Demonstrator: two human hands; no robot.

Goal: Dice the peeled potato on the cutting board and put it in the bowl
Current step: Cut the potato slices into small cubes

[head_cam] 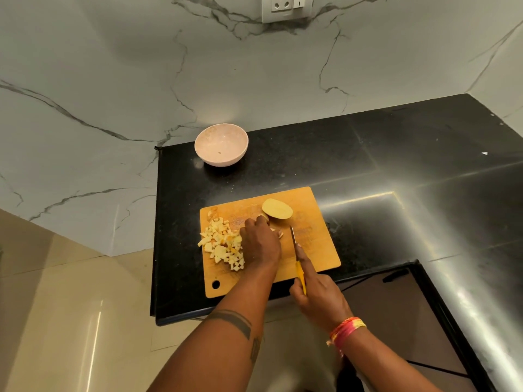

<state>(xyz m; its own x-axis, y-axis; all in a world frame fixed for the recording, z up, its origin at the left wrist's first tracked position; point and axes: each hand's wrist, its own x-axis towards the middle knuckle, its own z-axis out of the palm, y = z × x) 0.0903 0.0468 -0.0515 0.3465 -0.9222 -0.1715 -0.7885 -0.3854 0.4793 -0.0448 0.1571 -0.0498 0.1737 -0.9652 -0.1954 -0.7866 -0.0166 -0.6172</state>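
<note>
A wooden cutting board (317, 244) lies on the black counter. A heap of diced potato (222, 244) covers its left side. At the board's far middle sits a half potato (277, 208), cut face up. My left hand (259, 244) rests on the board just below that half, its fingers curled over a small potato piece that is mostly hidden. My right hand (317, 295) grips a yellow-handled knife (297, 258), forefinger along the spine, with the blade pointing away just right of my left hand. A pink bowl (221, 144) stands beyond the board.
The black counter (396, 165) stretches right and wraps round in an L. A marble wall rises behind it, with a socket plate (285, 7) at the top. Left of the counter's edge lies beige floor tile. A dark cabinet front sits below on the right.
</note>
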